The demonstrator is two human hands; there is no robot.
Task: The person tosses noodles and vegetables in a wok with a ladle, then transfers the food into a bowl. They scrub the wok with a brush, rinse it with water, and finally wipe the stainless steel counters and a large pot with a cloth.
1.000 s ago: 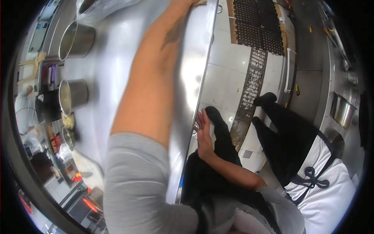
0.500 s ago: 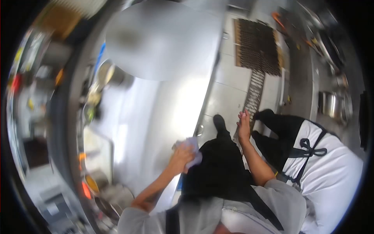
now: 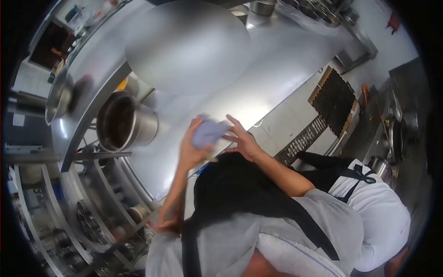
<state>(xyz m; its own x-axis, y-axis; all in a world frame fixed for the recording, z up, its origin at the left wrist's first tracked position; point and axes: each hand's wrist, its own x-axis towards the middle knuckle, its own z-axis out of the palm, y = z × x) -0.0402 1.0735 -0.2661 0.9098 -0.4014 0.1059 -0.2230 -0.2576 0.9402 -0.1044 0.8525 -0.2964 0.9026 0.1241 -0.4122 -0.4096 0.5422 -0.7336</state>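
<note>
My left hand (image 3: pixel 190 148) is closed around a bunched, pale purple cloth (image 3: pixel 208 133), slightly blurred. Hand and cloth are above the near edge of a shiny steel counter (image 3: pixel 258 78), in front of my black apron (image 3: pixel 235 189). My right hand (image 3: pixel 244 141) is just right of the cloth, its fingers spread and their tips at the cloth's right side. Nothing shows in the right palm.
A deep steel pot (image 3: pixel 144 127) with dark contents stands on the counter to the left. Below it are steel shelves (image 3: pixel 99 189) with pans. A person in white (image 3: pixel 385 217) stands close on my right. A black perforated mat (image 3: pixel 336 96) lies on the tiled floor.
My left hand has lifted the cloth from the counter's edge and brought it forward. My right hand has swung left to meet it. The view has turned, bringing the pot and shelves into sight.
</note>
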